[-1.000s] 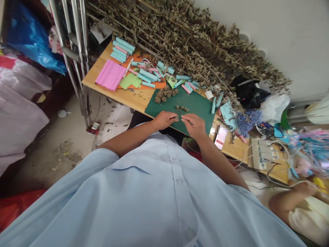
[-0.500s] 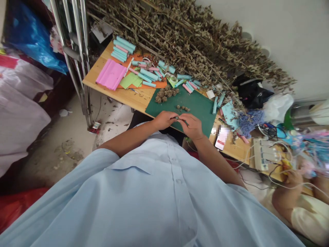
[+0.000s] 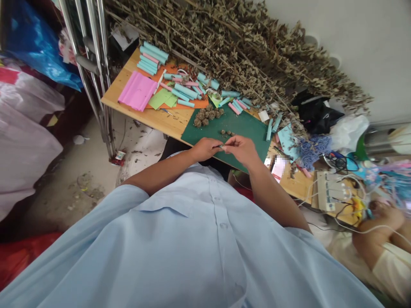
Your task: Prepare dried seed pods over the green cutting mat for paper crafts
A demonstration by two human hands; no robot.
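One second on, right hand now meets left hand.

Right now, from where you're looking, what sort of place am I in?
Probably a cluttered indoor craft workspace, though whether home or shop I can't tell: a wooden table with blue and pink rolls, brown clumps on a green mat, and dried plants heaped behind.

A plain pale-grey wall rises beyond the far edge of the wooden table. Below its left corner, the stained floor carries scattered scraps. Soft, diffuse light fills the room.
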